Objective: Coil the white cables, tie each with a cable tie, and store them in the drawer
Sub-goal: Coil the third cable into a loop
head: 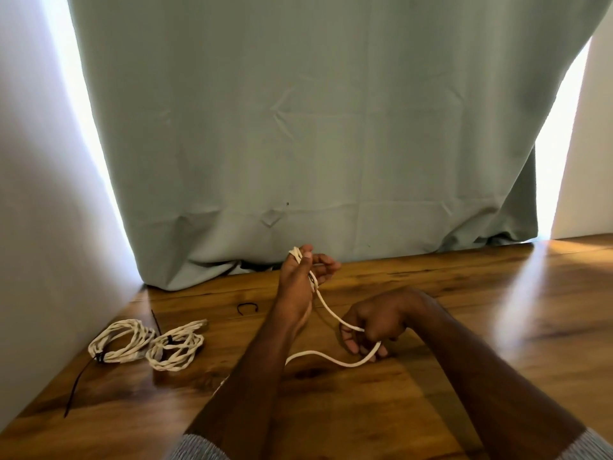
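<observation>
Over a wooden surface [431, 376], the left hand [298, 283] is raised, its fingers [326, 265] curled around loops of a white cable [326, 307]. The right hand [374, 322] pinches the same cable lower down. Two tied white coils [146, 341] lie to the left, near a grey curtain [315, 127].

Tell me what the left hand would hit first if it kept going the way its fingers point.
The left hand, gripping the white cable, points up and away from the person. The first thing in that line looks like the grey-green curtain behind the wooden table, though depth is unclear.
</observation>
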Motion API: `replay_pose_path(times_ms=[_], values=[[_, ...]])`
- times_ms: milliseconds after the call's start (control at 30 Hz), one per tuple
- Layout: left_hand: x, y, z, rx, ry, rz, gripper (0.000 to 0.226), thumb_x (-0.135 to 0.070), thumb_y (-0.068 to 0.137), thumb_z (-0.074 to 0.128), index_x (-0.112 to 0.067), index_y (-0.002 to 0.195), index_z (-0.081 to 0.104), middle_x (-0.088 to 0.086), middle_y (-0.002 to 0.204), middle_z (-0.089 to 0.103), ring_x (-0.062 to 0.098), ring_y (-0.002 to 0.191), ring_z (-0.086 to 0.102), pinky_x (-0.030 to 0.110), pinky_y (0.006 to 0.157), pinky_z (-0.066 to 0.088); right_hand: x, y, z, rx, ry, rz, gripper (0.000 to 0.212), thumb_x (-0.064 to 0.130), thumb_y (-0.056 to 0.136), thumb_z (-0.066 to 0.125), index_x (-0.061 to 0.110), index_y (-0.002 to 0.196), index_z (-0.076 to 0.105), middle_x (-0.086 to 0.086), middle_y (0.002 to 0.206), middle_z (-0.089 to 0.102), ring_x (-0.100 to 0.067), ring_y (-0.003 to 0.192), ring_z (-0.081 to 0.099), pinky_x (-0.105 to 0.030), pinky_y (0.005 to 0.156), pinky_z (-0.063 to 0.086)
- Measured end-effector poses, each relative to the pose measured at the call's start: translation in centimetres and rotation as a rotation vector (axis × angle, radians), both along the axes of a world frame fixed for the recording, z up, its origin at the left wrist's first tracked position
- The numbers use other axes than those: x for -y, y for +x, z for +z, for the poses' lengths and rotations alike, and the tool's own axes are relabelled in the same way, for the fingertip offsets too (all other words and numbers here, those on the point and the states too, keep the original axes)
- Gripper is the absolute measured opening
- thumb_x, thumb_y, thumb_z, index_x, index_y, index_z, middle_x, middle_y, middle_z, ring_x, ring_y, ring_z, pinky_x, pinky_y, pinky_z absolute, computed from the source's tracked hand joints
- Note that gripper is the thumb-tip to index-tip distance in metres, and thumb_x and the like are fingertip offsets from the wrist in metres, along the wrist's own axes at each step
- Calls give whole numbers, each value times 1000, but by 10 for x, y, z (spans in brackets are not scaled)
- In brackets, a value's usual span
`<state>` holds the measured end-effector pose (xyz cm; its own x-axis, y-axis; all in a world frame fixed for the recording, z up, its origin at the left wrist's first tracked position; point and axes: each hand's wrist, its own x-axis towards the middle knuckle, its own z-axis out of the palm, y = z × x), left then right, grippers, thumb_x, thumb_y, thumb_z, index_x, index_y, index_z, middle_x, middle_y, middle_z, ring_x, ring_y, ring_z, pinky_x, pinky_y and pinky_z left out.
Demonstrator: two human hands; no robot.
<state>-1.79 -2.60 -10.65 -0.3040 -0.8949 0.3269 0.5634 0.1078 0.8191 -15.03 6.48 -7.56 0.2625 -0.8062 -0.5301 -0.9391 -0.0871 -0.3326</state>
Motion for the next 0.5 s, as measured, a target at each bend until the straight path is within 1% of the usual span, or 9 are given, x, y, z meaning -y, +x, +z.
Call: replay_pose_path(times_ms=[67, 100, 167, 200, 267, 333, 367, 433, 500], values=[[-2, -5, -5, 216, -143, 93, 18, -11, 108, 31, -14, 111, 48, 9, 74, 65, 20, 63, 70, 31, 67, 56, -1, -4, -2, 127, -13, 7, 15, 6, 94, 56, 18, 102, 62, -4, 93, 67, -7, 69, 63, -23, 52, 42], [-3, -5, -8, 288, -197, 117, 17, -11, 108, 31, -15, 108, 48, 9, 72, 62, 19, 58, 67, 28, 62, 54, -1, -7, -4, 226, -17, -3, 14, 7, 95, 57, 15, 104, 63, -7, 96, 68, -6, 71, 64, -21, 53, 43], [-2, -3, -13, 398, -262, 158, 15, -13, 108, 33, -16, 102, 47, 8, 69, 58, 17, 55, 60, 24, 56, 50, -1, -13, -7, 480, 10, -37, 9, 13, 95, 58, 12, 100, 64, -10, 100, 69, -11, 77, 67, -20, 55, 46], [-2, -2, -15, 451, -292, 183, 15, -16, 107, 35, -16, 99, 47, 7, 69, 57, 16, 56, 56, 26, 55, 49, 0, -15, -9, 607, 30, -54, 9, 18, 95, 59, 13, 98, 65, -10, 101, 70, -15, 82, 68, -22, 58, 48], [-4, 0, -18, 553, -386, 256, 17, -23, 107, 39, -14, 95, 48, 6, 71, 55, 16, 62, 52, 33, 58, 45, 3, -18, -12, 812, 50, -78, 21, 31, 94, 60, 12, 101, 66, -11, 108, 71, -21, 95, 67, -25, 65, 51], [-3, 0, -20, 617, -463, 368, 21, -27, 106, 40, -18, 88, 48, 5, 74, 51, 14, 65, 49, 34, 60, 42, 5, -18, -15, 987, 73, -54, 41, 41, 96, 56, 6, 117, 62, -18, 123, 64, -30, 114, 60, -33, 77, 50], [-1, 0, -21, 622, -475, 428, 24, -27, 106, 41, -20, 84, 46, 3, 73, 48, 13, 65, 47, 32, 60, 41, 5, -17, -17, 1072, 95, -14, 51, 43, 97, 53, 2, 127, 56, -22, 131, 58, -35, 122, 53, -37, 83, 48], [6, 2, -18, 603, -431, 510, 26, -28, 106, 41, -18, 81, 43, 1, 73, 45, 13, 65, 45, 31, 61, 38, 4, -14, -18, 1193, 138, 76, 65, 43, 97, 54, -4, 140, 44, -25, 140, 49, -40, 131, 42, -43, 89, 44], [12, 6, -16, 596, -366, 545, 26, -27, 106, 40, -15, 82, 40, 2, 73, 43, 15, 67, 45, 33, 64, 37, 3, -6, -16, 1229, 121, 122, 68, 38, 94, 60, -7, 142, 40, -24, 140, 49, -39, 130, 42, -44, 91, 43]])
